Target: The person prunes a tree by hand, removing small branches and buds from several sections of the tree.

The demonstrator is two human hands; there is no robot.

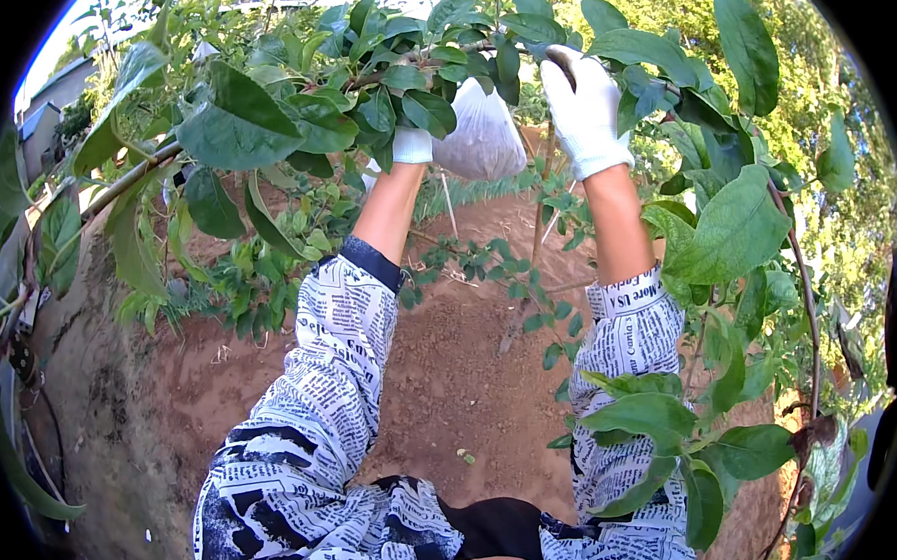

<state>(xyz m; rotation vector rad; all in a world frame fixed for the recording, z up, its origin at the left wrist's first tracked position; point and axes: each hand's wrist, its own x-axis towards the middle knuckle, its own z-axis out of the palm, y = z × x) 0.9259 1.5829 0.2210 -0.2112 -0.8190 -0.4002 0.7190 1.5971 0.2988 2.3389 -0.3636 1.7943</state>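
Both my hands wear white knit gloves and are raised to a leafy branch that arches across the top of the view. Leaves cover most of my left hand, so only its glove cuff shows clearly and its fingers are hidden. Between the hands hangs a whitish translucent bag, its top hidden behind leaves; what it holds is not clear. My right hand is at the branch right of the bag, thumb and fingers curled about it, with some fingertips behind foliage.
Leafy shoots crowd the right side, some in front of my right sleeve. Another bare stem crosses at the left. Below lies reddish-brown soil, with a thin upright stake and low leafy growth beyond.
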